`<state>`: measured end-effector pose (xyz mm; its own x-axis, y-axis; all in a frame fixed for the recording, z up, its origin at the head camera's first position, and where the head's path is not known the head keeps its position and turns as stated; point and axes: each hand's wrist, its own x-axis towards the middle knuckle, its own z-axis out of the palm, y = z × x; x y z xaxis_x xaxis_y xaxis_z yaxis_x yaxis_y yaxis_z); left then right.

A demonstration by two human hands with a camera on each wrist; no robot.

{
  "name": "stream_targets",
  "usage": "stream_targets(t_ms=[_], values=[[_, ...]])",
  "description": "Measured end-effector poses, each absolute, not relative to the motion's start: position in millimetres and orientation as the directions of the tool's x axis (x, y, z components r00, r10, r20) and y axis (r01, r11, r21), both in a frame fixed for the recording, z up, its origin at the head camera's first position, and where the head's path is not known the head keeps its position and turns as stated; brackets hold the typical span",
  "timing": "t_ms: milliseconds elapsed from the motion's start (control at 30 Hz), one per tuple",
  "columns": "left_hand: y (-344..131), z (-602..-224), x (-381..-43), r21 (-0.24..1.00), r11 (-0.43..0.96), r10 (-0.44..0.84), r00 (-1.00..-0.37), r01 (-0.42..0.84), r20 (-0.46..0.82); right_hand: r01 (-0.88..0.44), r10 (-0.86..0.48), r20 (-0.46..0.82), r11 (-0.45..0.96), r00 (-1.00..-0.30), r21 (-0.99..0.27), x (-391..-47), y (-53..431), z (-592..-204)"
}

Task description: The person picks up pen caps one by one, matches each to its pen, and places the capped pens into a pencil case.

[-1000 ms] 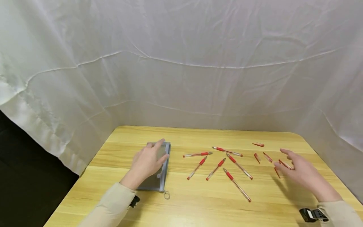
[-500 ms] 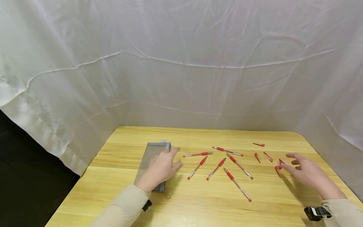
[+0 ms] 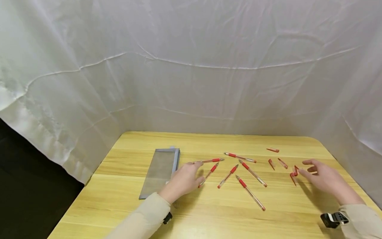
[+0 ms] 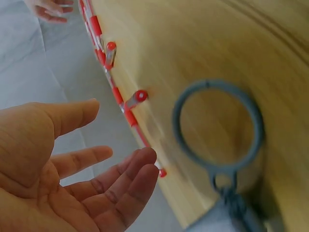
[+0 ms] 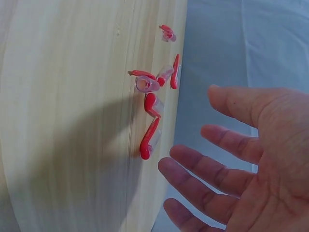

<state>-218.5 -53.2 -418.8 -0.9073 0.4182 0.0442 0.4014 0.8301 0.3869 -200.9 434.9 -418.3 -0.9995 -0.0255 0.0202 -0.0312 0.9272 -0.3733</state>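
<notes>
My left hand reaches over the table beside two red gel pens, one lying crosswise and one slanted. Its fingers are spread and hold nothing, as the left wrist view shows. Several more uncapped pens with red grips, such as one gel pen, lie in the middle. My right hand hovers at the right next to several red pen caps, fingers loosely bent and apart from them. In the right wrist view the caps lie on the wood below the fingertips.
A grey mesh zip pouch lies flat left of the pens, partly behind the left forearm. Its grey pull ring looms large in the left wrist view. A pale curtain surrounds the wooden table at the back and sides.
My left hand has moved right, off the pouch and toward the nearest pens. My right hand has shifted slightly right, and one cap by its fingertips now stands at a different angle.
</notes>
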Motion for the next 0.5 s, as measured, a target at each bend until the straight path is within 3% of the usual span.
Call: stream_targets(t_ms=[500], values=[[-29,-430,-228,0.336,0.817,0.472,-0.878,0.468,0.078,-0.019,-0.015,0.014,0.926,-1.000,-0.376,-209,451,-422]])
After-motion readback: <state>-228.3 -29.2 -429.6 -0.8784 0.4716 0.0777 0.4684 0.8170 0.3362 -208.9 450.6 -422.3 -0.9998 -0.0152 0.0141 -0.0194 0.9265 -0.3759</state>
